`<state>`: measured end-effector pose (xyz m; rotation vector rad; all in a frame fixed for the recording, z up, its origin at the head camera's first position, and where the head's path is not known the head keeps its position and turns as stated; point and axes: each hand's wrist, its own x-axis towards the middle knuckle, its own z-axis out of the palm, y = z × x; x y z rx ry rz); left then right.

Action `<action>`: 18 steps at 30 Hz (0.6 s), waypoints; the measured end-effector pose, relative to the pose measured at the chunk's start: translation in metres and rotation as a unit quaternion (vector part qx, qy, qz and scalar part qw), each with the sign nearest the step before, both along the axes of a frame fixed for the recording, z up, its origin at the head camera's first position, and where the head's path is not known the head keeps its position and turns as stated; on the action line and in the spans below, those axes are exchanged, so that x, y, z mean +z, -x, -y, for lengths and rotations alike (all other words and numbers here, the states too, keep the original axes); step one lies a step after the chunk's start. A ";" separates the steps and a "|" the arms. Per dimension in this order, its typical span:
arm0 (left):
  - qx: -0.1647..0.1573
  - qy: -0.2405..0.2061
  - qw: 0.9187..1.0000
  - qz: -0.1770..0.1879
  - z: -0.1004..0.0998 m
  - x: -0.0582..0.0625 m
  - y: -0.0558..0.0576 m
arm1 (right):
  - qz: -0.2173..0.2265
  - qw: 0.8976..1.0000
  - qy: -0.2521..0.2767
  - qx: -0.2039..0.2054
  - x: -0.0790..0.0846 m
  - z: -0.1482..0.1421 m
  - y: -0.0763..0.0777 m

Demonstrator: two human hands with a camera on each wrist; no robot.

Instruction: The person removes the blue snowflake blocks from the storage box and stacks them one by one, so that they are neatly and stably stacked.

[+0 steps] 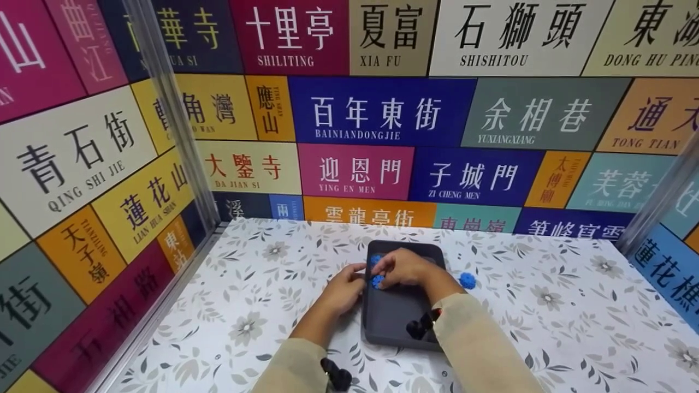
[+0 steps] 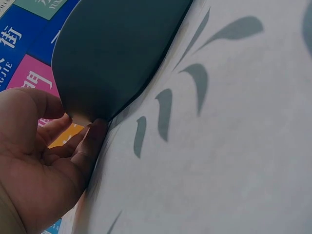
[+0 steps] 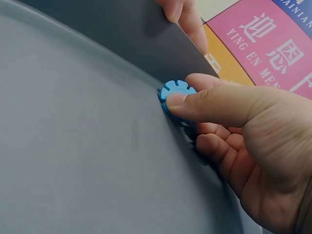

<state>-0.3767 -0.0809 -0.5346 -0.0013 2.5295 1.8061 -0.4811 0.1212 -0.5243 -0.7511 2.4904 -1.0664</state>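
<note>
A dark grey rectangular tray lies on the table. My left hand holds its left wall, thumb and fingers pinching the edge in the left wrist view. Over the upper left part of the tray is my right hand. Between thumb and forefinger it pinches a blue notched plastic disc, low against the tray's inner wall. Another blue disc piece shows farther up along the same side, partly covered by the fingers. Outside the tray, right of the right forearm, sits a blue cluster of notched discs.
The tabletop has a white cover printed with grey leaves and flowers. Colourful panels with place names stand behind and at both sides, with clear corner posts between them.
</note>
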 end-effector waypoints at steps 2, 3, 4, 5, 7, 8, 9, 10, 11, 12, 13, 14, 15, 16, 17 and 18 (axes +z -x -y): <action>0.001 0.000 1.000 0.000 0.000 0.000 0.000 | -0.003 1.000 -0.001 -0.005 0.000 0.000 0.000; 0.001 0.000 1.000 -0.001 0.000 0.000 0.000 | -0.005 1.000 -0.001 -0.007 0.000 0.000 -0.001; 0.002 -0.001 1.000 -0.001 0.000 0.000 0.000 | -0.005 1.000 0.003 -0.009 0.000 0.000 -0.001; 0.002 -0.003 1.000 -0.001 0.000 -0.001 0.000 | -0.002 1.000 0.008 -0.012 0.000 0.000 -0.002; 0.004 -0.005 1.000 -0.001 0.000 -0.001 0.000 | 0.010 0.999 0.028 -0.017 0.000 0.001 -0.003; 0.004 -0.007 1.000 0.000 0.000 -0.001 0.000 | 0.016 0.999 0.040 -0.020 0.000 0.002 -0.004; 0.005 -0.010 1.000 0.001 0.000 -0.001 0.000 | 0.024 0.998 0.054 -0.023 0.000 0.003 -0.005; 0.005 -0.014 1.000 0.002 0.000 -0.001 -0.001 | 0.031 0.997 0.071 -0.028 0.000 0.004 -0.006; 0.005 -0.017 1.000 0.003 0.000 -0.001 -0.001 | 0.038 0.995 0.089 -0.035 0.001 0.004 -0.007; 0.005 -0.020 1.000 0.004 0.000 -0.001 -0.001 | 0.041 0.993 0.106 -0.044 0.001 0.005 -0.007; 0.005 -0.023 1.000 0.005 0.000 -0.001 -0.001 | 0.041 0.990 0.120 -0.055 0.002 0.005 -0.007; 0.005 -0.027 1.000 0.007 0.000 -0.001 -0.001 | 0.039 0.988 0.133 -0.067 0.003 0.005 -0.007; 0.005 -0.030 1.000 0.007 -0.001 -0.001 -0.002 | 0.036 0.985 0.148 -0.081 0.003 0.005 -0.006; 0.006 -0.031 0.999 0.007 -0.001 -0.001 -0.002 | 0.034 0.981 0.163 -0.098 0.003 0.005 -0.005; 0.006 -0.033 0.999 0.006 -0.001 -0.001 -0.002 | 0.029 0.977 0.176 -0.114 0.004 0.004 -0.004; 0.006 -0.037 0.999 0.006 -0.001 -0.002 -0.002 | 0.024 0.973 0.189 -0.132 0.004 0.003 -0.003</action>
